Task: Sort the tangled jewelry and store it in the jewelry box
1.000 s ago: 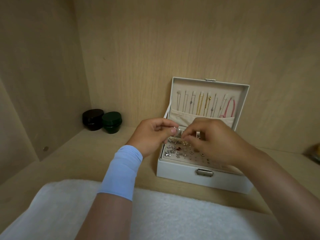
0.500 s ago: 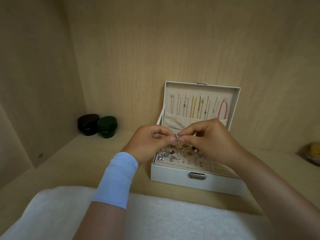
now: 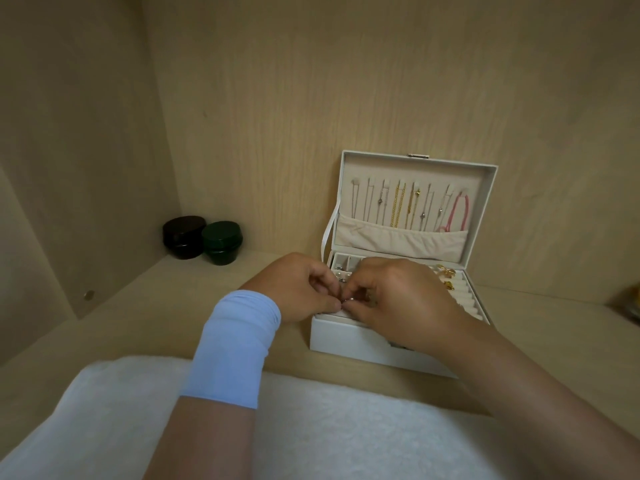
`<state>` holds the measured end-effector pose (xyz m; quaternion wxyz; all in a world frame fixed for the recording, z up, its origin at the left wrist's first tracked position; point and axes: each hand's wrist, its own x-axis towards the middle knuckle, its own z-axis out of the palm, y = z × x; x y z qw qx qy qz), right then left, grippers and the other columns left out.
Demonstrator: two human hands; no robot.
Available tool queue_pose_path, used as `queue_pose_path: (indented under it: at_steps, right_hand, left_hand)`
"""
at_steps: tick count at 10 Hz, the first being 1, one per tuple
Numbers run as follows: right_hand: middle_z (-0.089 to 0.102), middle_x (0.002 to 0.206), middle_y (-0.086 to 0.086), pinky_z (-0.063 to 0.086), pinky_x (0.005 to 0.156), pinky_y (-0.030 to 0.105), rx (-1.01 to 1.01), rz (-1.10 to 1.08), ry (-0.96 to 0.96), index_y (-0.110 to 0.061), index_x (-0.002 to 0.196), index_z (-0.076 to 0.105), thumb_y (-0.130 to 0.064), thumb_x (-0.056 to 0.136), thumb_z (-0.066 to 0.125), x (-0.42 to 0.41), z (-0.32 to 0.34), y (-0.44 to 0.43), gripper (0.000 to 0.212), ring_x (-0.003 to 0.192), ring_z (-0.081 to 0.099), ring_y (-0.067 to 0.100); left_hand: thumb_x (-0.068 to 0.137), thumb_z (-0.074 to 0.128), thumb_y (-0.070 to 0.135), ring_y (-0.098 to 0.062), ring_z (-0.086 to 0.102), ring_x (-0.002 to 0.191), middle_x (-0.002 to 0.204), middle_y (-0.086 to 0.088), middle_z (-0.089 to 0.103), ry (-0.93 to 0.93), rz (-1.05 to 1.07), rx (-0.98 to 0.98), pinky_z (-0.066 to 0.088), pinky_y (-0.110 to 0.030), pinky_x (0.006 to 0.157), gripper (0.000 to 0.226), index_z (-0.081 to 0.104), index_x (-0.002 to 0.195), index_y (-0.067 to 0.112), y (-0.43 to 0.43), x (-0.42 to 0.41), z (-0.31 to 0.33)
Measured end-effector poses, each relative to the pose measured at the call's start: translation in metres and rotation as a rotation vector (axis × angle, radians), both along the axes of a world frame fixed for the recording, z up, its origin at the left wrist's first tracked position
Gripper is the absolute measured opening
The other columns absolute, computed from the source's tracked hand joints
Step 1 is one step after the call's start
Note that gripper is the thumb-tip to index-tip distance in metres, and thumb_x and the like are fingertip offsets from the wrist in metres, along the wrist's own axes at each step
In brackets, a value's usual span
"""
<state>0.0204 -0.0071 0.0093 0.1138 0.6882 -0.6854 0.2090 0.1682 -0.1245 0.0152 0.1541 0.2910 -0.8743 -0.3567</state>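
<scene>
A white jewelry box (image 3: 349, 336) stands open on the wooden shelf, its lid (image 3: 415, 168) upright. Several chains (image 3: 398, 207) and a pink loop (image 3: 459, 213) hang inside the lid above a beige pocket. My left hand (image 3: 298, 292), with a light blue band on the wrist, and my right hand (image 3: 401, 299) meet over the box's front left part. Between their fingertips both pinch one small silvery piece of jewelry (image 3: 347, 300). The hands hide most of the tray; gold pieces (image 3: 446, 273) and ring rolls show at the right.
Two small round jars, one dark brown (image 3: 183, 237) and one green (image 3: 221, 242), sit in the back left corner. A white towel (image 3: 346, 427) lies along the shelf's front edge. Wooden walls close in the left and back. A blurred yellow object (image 3: 632, 303) is at the far right.
Both hands have dropped lower and nearer the box's front with the small piece still pinched between them. The studs in the tray, visible before, are now covered by the hands.
</scene>
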Motion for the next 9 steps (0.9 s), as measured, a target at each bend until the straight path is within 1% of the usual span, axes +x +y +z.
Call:
queue_pose_path:
  at_steps: [1, 2, 3, 4, 5, 6, 7, 8, 9]
  right_hand:
    - [0.067, 0.086, -0.014, 0.049, 0.062, 0.028, -0.006, -0.018, 0.048, -0.034, 0.088, 0.075, -0.037, 0.083, 0.071, 0.004, 0.001, -0.001, 0.007, 0.077, 0.062, 0.006]
    - [0.065, 0.085, -0.013, 0.049, 0.06, 0.029, 0.0, -0.036, 0.097, -0.034, 0.087, 0.075, -0.037, 0.084, 0.069, 0.007, 0.002, -0.002, 0.007, 0.077, 0.062, 0.006]
    - [0.065, 0.089, -0.013, 0.048, 0.065, 0.028, 0.062, -0.045, 0.115, -0.036, 0.093, 0.075, -0.039, 0.088, 0.065, 0.009, 0.006, -0.004, 0.012, 0.082, 0.061, 0.007]
    - [0.066, 0.094, -0.014, 0.051, 0.074, 0.029, 0.134, -0.022, 0.1, -0.038, 0.099, 0.076, -0.042, 0.09, 0.063, 0.009, 0.011, -0.003, 0.016, 0.087, 0.061, 0.006]
    - [0.066, 0.09, -0.016, 0.052, 0.076, 0.032, 0.208, -0.037, 0.005, -0.039, 0.096, 0.076, -0.042, 0.09, 0.062, 0.007, 0.016, -0.001, 0.016, 0.085, 0.06, 0.004]
    - [0.068, 0.087, -0.014, 0.055, 0.076, 0.036, 0.271, -0.036, -0.144, -0.04, 0.093, 0.076, -0.039, 0.09, 0.056, 0.002, 0.015, -0.001, 0.02, 0.078, 0.062, 0.003]
    - [0.07, 0.085, -0.013, 0.056, 0.074, 0.039, 0.252, -0.045, -0.248, -0.038, 0.091, 0.076, -0.036, 0.092, 0.054, -0.001, 0.015, -0.003, 0.022, 0.072, 0.064, 0.005]
    - [0.07, 0.082, -0.01, 0.056, 0.071, 0.04, 0.283, -0.036, -0.285, -0.038, 0.089, 0.076, -0.029, 0.092, 0.057, -0.003, 0.01, -0.004, 0.02, 0.066, 0.064, 0.01]
    - [0.07, 0.087, -0.013, 0.052, 0.073, 0.03, 0.246, -0.058, -0.337, -0.036, 0.091, 0.076, -0.024, 0.093, 0.06, -0.004, 0.02, 0.0, 0.02, 0.074, 0.063, 0.002]
  left_hand:
    - [0.078, 0.082, 0.023, 0.006, 0.055, 0.063, 0.087, 0.01, 0.068, -0.017, 0.027, -0.005, 0.039, -0.008, 0.061, 0.014, 0.072, 0.081, 0.034, -0.003, 0.002, -0.001]
    - [0.079, 0.081, 0.025, 0.002, 0.055, 0.065, 0.09, 0.009, 0.069, -0.031, 0.025, 0.001, 0.039, -0.011, 0.063, 0.012, 0.073, 0.085, 0.033, -0.004, 0.004, -0.001]
    - [0.079, 0.081, 0.026, 0.003, 0.055, 0.065, 0.093, 0.008, 0.07, -0.044, 0.02, -0.006, 0.039, -0.009, 0.063, 0.013, 0.075, 0.089, 0.031, -0.005, 0.005, -0.001]
    - [0.084, 0.076, 0.022, 0.009, 0.056, 0.064, 0.095, 0.01, 0.071, -0.044, 0.015, -0.002, 0.039, -0.003, 0.06, 0.012, 0.075, 0.091, 0.033, -0.008, 0.006, -0.002]
    - [0.092, 0.065, 0.016, 0.006, 0.058, 0.079, 0.096, 0.014, 0.07, -0.02, 0.015, -0.014, 0.037, -0.004, 0.068, 0.024, 0.073, 0.086, 0.038, -0.01, 0.008, -0.002]
    - [0.091, 0.066, 0.016, 0.007, 0.057, 0.076, 0.087, 0.021, 0.066, -0.031, 0.01, -0.024, 0.036, -0.003, 0.065, 0.025, 0.072, 0.082, 0.038, -0.009, 0.008, -0.001]
    - [0.089, 0.07, 0.019, 0.006, 0.059, 0.076, 0.085, 0.021, 0.067, -0.028, 0.005, -0.023, 0.038, -0.005, 0.067, 0.02, 0.074, 0.08, 0.036, -0.01, 0.007, -0.003]
    - [0.085, 0.075, 0.021, 0.006, 0.06, 0.075, 0.085, 0.018, 0.07, -0.018, 0.013, -0.018, 0.04, -0.009, 0.068, 0.015, 0.075, 0.078, 0.035, -0.012, 0.007, -0.006]
    - [0.085, 0.075, 0.023, 0.006, 0.061, 0.076, 0.086, 0.018, 0.071, -0.031, 0.009, -0.026, 0.041, -0.009, 0.069, 0.012, 0.076, 0.08, 0.034, -0.012, 0.008, -0.005]
